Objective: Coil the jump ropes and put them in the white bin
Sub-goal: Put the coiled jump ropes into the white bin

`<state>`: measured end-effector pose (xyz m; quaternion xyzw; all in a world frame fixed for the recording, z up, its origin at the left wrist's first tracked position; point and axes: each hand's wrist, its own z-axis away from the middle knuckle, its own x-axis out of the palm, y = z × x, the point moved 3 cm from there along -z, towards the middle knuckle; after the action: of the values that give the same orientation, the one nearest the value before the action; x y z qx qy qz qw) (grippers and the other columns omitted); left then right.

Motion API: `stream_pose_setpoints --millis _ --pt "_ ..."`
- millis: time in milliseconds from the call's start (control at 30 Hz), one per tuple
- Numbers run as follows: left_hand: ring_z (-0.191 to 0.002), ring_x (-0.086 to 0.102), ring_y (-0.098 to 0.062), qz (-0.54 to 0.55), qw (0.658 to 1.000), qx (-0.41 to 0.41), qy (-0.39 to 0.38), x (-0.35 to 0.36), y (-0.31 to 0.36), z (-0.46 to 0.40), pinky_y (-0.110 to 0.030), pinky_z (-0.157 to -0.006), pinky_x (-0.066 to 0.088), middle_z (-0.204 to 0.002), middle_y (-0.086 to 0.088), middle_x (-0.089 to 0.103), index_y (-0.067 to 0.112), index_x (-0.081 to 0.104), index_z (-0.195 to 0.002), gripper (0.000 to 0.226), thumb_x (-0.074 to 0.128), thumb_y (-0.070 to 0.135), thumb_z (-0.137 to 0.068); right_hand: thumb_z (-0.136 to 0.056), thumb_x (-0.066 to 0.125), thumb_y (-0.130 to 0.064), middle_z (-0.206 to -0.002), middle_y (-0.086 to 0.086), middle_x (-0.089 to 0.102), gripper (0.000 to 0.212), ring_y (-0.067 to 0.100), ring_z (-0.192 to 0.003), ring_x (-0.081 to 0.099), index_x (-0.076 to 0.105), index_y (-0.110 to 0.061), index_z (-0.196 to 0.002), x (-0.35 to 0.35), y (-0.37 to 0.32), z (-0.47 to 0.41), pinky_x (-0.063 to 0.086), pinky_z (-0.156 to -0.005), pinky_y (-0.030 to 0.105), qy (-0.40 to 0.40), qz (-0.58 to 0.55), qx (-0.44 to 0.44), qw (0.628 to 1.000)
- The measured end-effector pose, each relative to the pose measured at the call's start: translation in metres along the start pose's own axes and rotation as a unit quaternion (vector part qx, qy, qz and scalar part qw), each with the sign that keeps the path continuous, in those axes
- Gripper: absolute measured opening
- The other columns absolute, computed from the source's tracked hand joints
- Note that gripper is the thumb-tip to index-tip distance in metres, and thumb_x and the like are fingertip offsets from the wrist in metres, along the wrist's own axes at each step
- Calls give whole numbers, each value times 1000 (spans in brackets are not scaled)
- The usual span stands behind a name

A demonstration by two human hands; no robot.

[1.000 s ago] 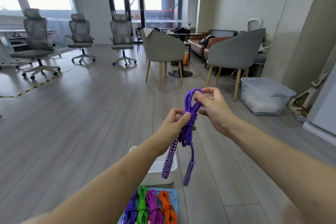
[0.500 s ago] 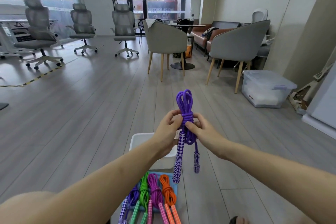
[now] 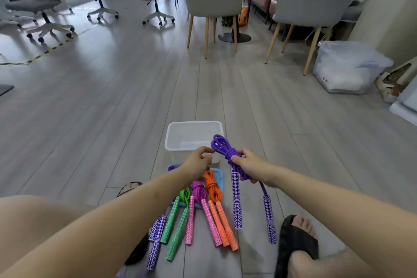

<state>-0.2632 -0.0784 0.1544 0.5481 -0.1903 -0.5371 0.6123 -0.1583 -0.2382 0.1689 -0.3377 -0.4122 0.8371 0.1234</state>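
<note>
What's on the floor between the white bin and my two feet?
In the head view, a blue lid or tray lies just in front of the white bin, with coiled purple, green, pink and orange jump ropes across it.

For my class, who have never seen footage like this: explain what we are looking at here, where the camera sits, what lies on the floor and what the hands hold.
No machine here: a person works with two bare hands, and the one picture comes from a camera worn on their head, looking forward and down. The right hand has its grip around a coiled purple jump rope, whose two patterned handles hang down. The left hand is beside the coil with curled fingers; whether it pinches a strand I cannot tell. Just beyond the hands a white bin stands on the wooden floor, with nothing visible inside. Nearer the person lie four more coiled ropes: purple, green, pink and orange, partly on a blue mat. Chairs stand behind.
</note>
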Motion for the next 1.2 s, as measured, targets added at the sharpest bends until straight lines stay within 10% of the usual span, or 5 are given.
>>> stream_pose_setpoints --millis 200,467,733,1000,1200 --pt "-60 51 -18 -84 995 -56 18 7 -87 -38 -31 -66 43 -82 -6 61 8 62 -126 26 52 13 -102 -102 49 -30 -81 9 62 23 21 -56 56 50 -13 -118 58 55 -60 35 -43 24 -29 38 60 997" --pt "-106 66 -32 -147 983 -108 10 25 -165 -84 -31 -84 47 -112 -13 71 12 65 -126 26 53 16 -103 -98 54 -20 -105 21 69 22 32 -81 66 55 -5 -113 116 116 -137 47 -58 29 28 39 108 993" --pt "-112 65 -25 -147 981 -125 21 39 -208 -102 -29 -95 48 -121 -7 71 11 68 -125 27 58 13 -100 -93 62 -16 -82 10 65 14 26 -74 60 53 -14 -83 127 125 -176 41 -65 32 81 -1 94 992" --pt "-85 61 -18 -149 981 -123 -10 46 -214 -110 -26 -74 44 -92 -2 66 11 73 -107 16 74 13 -91 -47 95 -53 -99 5 70 85 23 -87 69 55 -11 -109 137 143 -201 53 -67 33 55 16 145 988" --pt "-90 61 -16 -115 984 -138 9 47 -206 -102 -25 -75 43 -100 -2 68 14 67 -118 20 64 15 -98 -55 86 -37 -80 4 72 41 27 -77 69 65 -17 -84 136 139 -194 59 -71 39 50 83 127 987"
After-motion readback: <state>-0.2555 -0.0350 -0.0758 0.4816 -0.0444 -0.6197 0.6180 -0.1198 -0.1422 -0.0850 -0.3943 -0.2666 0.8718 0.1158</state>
